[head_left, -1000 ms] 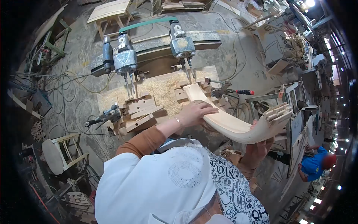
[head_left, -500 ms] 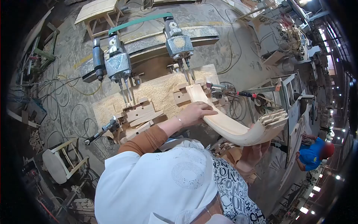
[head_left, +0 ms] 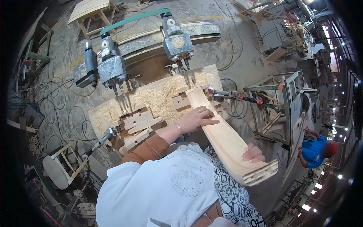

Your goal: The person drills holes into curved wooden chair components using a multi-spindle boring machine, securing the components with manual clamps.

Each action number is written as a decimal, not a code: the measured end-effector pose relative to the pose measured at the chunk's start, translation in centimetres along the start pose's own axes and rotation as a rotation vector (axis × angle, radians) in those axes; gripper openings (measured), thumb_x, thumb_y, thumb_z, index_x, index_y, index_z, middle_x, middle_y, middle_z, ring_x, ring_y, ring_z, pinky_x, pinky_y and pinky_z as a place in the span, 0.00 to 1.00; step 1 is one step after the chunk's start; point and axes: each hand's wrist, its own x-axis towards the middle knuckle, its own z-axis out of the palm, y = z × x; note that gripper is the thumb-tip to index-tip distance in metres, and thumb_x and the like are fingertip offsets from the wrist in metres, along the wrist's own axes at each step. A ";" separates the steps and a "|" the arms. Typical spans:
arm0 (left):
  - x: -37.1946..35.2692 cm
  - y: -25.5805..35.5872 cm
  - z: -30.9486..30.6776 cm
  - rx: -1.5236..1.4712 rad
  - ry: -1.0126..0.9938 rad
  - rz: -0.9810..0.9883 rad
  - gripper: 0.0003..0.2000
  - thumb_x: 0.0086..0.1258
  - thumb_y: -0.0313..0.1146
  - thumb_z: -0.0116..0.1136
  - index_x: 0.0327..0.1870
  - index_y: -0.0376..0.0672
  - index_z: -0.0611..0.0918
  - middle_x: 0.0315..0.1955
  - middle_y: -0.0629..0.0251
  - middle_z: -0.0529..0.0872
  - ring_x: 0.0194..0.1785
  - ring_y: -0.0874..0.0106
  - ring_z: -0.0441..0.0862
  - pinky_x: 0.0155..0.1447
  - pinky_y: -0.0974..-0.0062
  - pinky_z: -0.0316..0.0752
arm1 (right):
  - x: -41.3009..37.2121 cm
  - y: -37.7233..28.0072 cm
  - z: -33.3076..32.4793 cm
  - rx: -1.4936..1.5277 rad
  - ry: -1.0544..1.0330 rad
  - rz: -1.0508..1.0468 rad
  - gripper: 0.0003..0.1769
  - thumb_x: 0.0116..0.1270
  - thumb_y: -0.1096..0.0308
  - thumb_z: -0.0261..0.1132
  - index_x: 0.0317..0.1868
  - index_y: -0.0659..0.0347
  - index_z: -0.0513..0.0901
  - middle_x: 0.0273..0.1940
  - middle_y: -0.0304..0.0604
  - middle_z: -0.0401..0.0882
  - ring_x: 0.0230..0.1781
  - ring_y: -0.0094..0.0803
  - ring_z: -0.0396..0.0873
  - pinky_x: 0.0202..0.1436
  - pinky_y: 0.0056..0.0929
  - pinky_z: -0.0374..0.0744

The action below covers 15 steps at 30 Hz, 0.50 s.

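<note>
A long curved wooden piece (head_left: 225,142) slants from the right-hand wooden jig (head_left: 181,101) toward my body. Its far end sits at that jig, close to a pair of drill bits (head_left: 190,73). Gripping its left edge near the middle is my left hand (head_left: 196,119), thumb and fingers closed. My right hand (head_left: 254,153) holds the near end, fingers curled over the right edge; the rest of that hand is hidden beneath the wood. The near end face looks ridged and layered.
Sawdust covers the board (head_left: 160,89) under the drilling machine's two heads (head_left: 177,43). A left jig (head_left: 136,119) stands below the other bits. Pneumatic clamps (head_left: 223,93) flank the jigs. A metal frame (head_left: 280,102) and a person in blue (head_left: 313,151) are at right.
The near end of the wooden piece has swung down and left, and its inner face has turned up. My right hand's fingers now show over its edge. My left hand stays near the middle.
</note>
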 end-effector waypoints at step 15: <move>0.2 -1.3 0.8 0.019 -0.052 -0.091 0.32 0.63 0.32 0.61 0.71 0.71 0.75 0.55 0.67 0.79 0.61 0.65 0.76 0.70 0.61 0.68 | 0.4 0.6 -7.0 -0.006 -0.464 -0.089 0.27 0.60 0.82 0.74 0.51 0.42 0.75 0.39 0.33 0.83 0.38 0.27 0.78 0.62 0.38 0.69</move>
